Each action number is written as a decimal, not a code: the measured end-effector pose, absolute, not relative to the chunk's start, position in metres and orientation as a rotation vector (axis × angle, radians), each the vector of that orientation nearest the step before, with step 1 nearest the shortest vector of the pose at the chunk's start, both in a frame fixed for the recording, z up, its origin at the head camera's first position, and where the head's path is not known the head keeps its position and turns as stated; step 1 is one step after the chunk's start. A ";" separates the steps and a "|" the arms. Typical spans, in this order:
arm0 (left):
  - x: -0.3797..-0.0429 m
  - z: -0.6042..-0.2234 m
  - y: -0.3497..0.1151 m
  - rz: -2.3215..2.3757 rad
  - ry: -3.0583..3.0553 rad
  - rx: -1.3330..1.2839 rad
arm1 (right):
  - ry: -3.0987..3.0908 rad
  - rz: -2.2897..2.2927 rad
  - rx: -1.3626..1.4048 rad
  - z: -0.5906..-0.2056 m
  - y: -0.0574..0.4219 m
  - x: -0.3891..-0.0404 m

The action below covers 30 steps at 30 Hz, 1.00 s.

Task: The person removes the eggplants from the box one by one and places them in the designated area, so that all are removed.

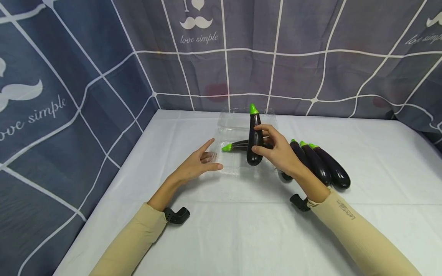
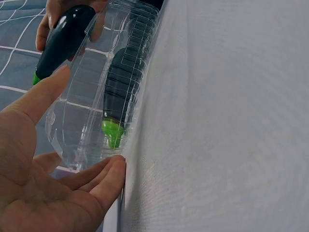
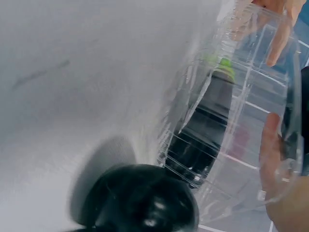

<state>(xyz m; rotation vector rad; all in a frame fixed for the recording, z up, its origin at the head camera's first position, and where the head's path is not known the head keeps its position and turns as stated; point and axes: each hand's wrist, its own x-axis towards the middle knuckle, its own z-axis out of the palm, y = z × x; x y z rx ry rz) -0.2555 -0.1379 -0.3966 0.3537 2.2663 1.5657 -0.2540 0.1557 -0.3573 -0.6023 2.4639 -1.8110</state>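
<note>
My right hand [image 1: 276, 149] grips a dark eggplant [image 1: 254, 138] with a bright green stem cap, fingers on one side and thumb on the other. It is held over a clear plastic clamshell box [image 1: 235, 168], green end pointing away. Inside the box lies another eggplant [image 2: 118, 92], crosswise, its green cap toward the left end. My left hand [image 1: 197, 165] is at that left end, thumb and fingers spread; in the left wrist view its fingertips [image 2: 116, 169] are right at the box's lower corner.
To the right, several more eggplants [image 1: 317, 165] lie side by side on the white cloth-covered table [image 1: 221, 237], partly behind my right wrist. The box's lid [image 1: 235, 120] lies folded back toward the grey checked curtain [image 1: 252, 73]. More curtain hangs along the left side.
</note>
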 end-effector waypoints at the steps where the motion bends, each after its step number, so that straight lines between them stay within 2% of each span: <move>1: -0.256 -0.396 -0.138 1.563 2.271 0.354 | 2.469 -1.808 -0.597 -0.356 0.156 -0.253; 14: -0.253 -0.393 -0.136 1.556 2.286 0.359 | 2.530 -1.758 -0.549 -0.344 0.174 -0.222; 30: -0.254 -0.395 -0.136 1.563 2.284 0.359 | 2.577 -1.559 -0.583 -0.341 0.218 -0.203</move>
